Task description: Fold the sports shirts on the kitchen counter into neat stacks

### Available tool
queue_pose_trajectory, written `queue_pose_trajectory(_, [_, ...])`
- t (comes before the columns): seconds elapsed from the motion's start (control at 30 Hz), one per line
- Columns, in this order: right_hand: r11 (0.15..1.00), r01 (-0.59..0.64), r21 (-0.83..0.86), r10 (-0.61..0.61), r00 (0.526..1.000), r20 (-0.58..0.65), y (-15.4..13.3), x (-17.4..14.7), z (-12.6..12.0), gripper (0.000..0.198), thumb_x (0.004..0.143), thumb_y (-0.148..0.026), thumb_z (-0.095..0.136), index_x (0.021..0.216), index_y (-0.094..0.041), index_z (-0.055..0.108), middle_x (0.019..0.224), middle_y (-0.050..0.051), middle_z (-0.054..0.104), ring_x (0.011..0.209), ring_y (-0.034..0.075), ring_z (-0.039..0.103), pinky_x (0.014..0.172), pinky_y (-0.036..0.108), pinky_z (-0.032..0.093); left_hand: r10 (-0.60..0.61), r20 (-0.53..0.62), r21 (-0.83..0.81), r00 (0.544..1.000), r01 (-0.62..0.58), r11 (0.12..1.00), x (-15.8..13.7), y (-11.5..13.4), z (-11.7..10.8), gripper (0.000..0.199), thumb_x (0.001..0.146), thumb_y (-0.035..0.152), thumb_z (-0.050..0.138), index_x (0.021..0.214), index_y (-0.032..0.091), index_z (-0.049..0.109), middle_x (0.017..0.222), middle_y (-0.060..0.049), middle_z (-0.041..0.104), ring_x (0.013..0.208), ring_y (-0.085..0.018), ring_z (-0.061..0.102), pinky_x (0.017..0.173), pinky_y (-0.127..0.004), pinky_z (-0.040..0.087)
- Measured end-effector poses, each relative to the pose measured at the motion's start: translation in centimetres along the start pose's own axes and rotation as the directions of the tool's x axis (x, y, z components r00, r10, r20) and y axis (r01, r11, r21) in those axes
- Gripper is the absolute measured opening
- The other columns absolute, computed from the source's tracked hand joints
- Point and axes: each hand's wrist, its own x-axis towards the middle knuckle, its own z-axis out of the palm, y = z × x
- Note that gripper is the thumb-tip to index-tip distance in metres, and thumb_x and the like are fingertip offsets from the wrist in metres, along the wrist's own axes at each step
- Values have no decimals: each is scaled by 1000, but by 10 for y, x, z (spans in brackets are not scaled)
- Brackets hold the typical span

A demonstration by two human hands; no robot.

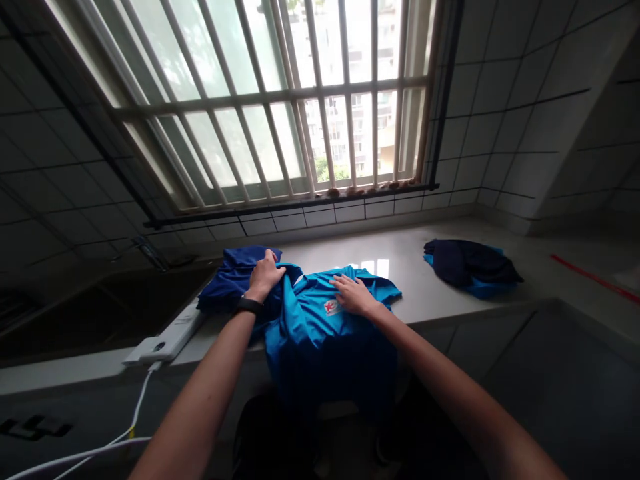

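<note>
A bright blue shirt with a small red-and-white star emblem lies over the counter's front edge, its lower part hanging down. My left hand, with a black band on the wrist, pinches the shirt's fabric at its left side, near the collar. Flat on the shirt's chest, beside the emblem, rests my right hand with its fingers stretched out. Darker blue folded cloth sits under and left of my left hand; part of it is hidden by the shirt and hand.
A white power strip with a cable stands at the counter edge, beside a dark sink. To the right, a pile of dark and blue clothes lies on the pale counter. A red strip lies farther right. Behind is a barred window.
</note>
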Motion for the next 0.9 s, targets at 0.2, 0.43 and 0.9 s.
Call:
queue_pose_trajectory(0.2, [995,-84,-48,87,994,72,6,26,-1,56,107,-39,35,160,-23,44,170,8,32,158,33,27,125,57,26,62,62,56,996,-66,996,7,-7,-2,23,81,35,62,97,21,67,100,-13,76,95,-30,71,75,-32,50])
queue_pose_trajectory(0.43, [905,-414,-96,417,909,7,73,11,-15,60,109,-44,25,164,-24,34,174,7,21,160,35,19,123,67,22,33,54,91,998,-38,995,29,-11,-18,22,80,33,65,97,19,70,103,-14,75,96,-31,68,76,-33,50])
queue_pose_trajectory(0.9, [878,-460,-134,459,887,-40,102,13,-18,66,104,-50,29,166,-28,30,174,8,21,161,35,15,121,76,14,377,198,96,905,-401,911,-49,47,100,45,98,31,42,137,20,63,146,-17,60,139,-33,51,114,-46,39])
